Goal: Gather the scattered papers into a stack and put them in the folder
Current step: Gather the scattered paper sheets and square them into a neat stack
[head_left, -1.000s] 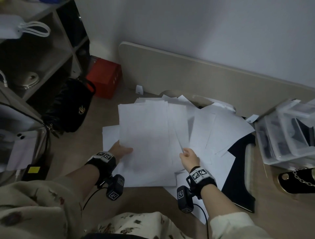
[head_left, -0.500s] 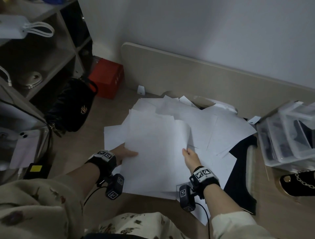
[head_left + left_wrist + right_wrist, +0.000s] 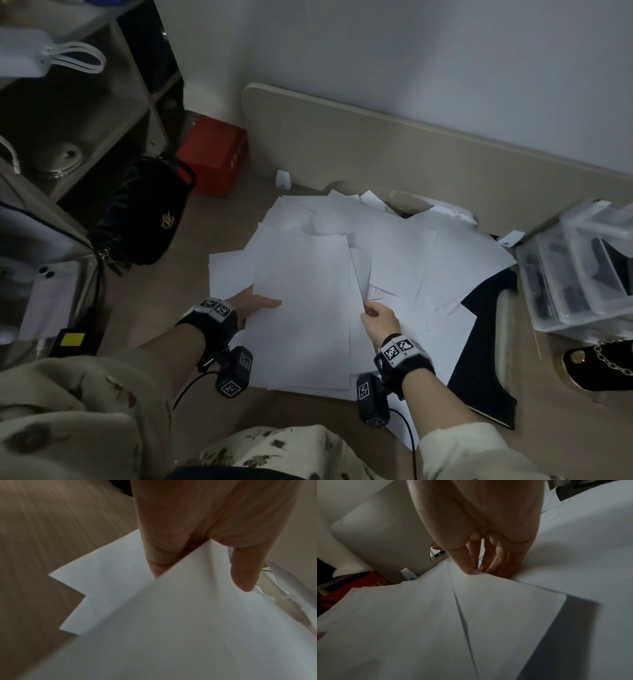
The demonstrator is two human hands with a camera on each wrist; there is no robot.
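The left hand (image 3: 255,305) grasps the left edge of a bundle of papers (image 3: 305,308), and the right hand (image 3: 378,317) pinches its right edge. More white sheets (image 3: 428,260) lie spread on the floor (image 3: 164,301), partly covering the black folder (image 3: 483,359).

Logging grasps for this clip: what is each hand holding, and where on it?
Both hold the sheaf of white papers: left hand grips its left edge, right hand pinches its right edge.
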